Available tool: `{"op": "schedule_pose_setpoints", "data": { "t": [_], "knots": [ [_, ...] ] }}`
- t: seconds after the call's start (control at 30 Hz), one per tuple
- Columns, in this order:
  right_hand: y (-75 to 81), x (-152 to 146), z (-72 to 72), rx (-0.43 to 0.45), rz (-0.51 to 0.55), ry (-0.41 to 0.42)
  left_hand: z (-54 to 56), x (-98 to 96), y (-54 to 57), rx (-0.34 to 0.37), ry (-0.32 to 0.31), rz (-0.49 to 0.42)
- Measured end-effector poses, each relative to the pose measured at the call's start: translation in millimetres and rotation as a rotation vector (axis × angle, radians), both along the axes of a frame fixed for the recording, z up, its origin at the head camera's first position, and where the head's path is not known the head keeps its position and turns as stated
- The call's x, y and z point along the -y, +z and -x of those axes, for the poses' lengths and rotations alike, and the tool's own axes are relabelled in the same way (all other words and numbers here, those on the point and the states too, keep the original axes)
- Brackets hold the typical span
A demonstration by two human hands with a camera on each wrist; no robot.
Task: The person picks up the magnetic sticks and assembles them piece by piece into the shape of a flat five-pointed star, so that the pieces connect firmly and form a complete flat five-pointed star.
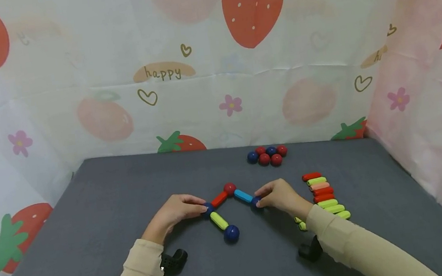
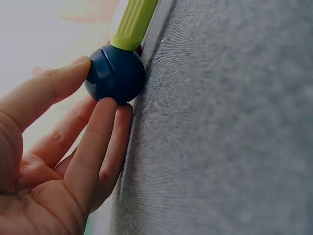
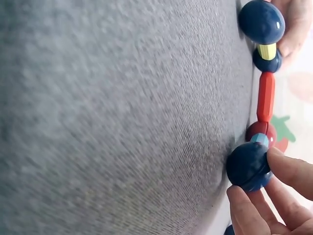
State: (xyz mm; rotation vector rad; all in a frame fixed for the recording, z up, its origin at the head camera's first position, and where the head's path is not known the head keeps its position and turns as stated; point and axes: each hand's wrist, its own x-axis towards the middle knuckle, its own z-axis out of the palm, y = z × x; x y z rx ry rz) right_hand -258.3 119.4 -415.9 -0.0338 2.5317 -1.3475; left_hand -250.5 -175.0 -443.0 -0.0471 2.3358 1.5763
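Fingers [image 2: 93, 147] of left hand [image 1: 177, 211] and right hand [image 1: 283, 197] each pinched a blue ball [image 2: 120, 76], parted only its width (seemingly steadying the rod-and-ball chain [image 1: 219, 199] on the worktop [image 1: 127, 181]).

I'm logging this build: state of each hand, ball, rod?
Left hand, pinching left ball
Right hand, pinching right ball
Red rod, ball at each end
Blue rod, likewise
Lime rod, likewise
Red ball, unheld
Near ball, unheld
Far balls, unheld, grouped
Right rods, unheld, partly hidden

Room between red ball [image 1: 230, 189] and ball cluster [image 1: 264, 159]; sticks [image 1: 323, 191] obstruct right side
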Motion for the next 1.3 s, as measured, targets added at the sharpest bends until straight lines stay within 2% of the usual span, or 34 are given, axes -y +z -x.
{"op": "schedule_pose_setpoints", "data": {
  "t": [0.2,0.43,0.63,0.87,1.07,1.3],
  "knots": [
    [1.4,-1.6,2.8,0.025,-0.018,-0.011,2.2,-1.4,1.8,0.007,0.009,0.005],
    [1.0,-7.4,3.3,0.019,-0.032,0.028,2.3,-0.8,1.5,0.004,0.002,-0.017],
    [2.4,-34.2,7.4,-0.017,0.029,0.086,2.8,-0.9,0.4,0.008,-0.001,-0.024],
    [8.5,-69.9,11.7,0.007,0.067,0.112,4.0,-0.4,0.4,0.019,-0.004,-0.038],
    [8.9,-89.8,13.0,0.057,0.006,0.137,3.9,0.1,0.3,0.011,-0.012,-0.048],
    [5.9,-100.1,14.0,0.085,-0.049,0.202,2.2,-0.3,1.1,0.006,-0.014,-0.044]
  ]
}}
